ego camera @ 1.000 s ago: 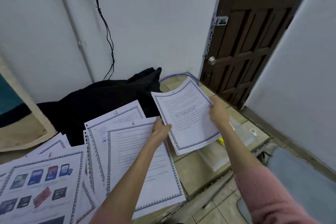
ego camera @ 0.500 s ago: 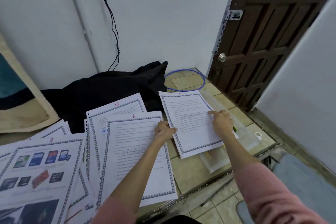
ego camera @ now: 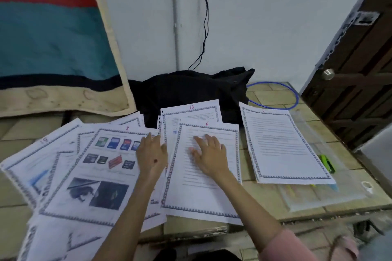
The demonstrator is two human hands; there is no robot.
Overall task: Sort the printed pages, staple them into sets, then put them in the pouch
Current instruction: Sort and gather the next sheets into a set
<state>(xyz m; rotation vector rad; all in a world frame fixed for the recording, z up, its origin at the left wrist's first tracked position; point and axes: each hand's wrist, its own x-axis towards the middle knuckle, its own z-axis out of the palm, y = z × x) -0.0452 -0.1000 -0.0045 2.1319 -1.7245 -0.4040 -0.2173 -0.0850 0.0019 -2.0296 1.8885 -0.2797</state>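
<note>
Printed pages with blue borders lie spread over a tiled surface. Page 1 point(ego camera: 284, 144) lies alone at the right, partly over a clear plastic pouch point(ego camera: 324, 193). Page 6 point(ego camera: 203, 193) is in the middle, overlapping page 12 point(ego camera: 191, 112) behind it. Page 8 point(ego camera: 95, 176), with pictures of memory cards, tops a fanned pile at the left. My left hand point(ego camera: 151, 154) rests flat at the right edge of page 8. My right hand point(ego camera: 209, 154) lies flat on page 6, fingers spread. Neither hand holds anything.
A black cloth bag point(ego camera: 191, 89) sits against the white wall behind the pages, with a blue cable loop point(ego camera: 294, 99) beside it. A green object point(ego camera: 327, 163) lies at the pouch's right. A dark wooden door point(ego camera: 358, 82) stands at the right, a striped blanket point(ego camera: 53, 38) at the left.
Both hands let go of page 1, which now lies flat at the right. My right hand moved left onto page 6, my left hand onto page 8. The view swung left.
</note>
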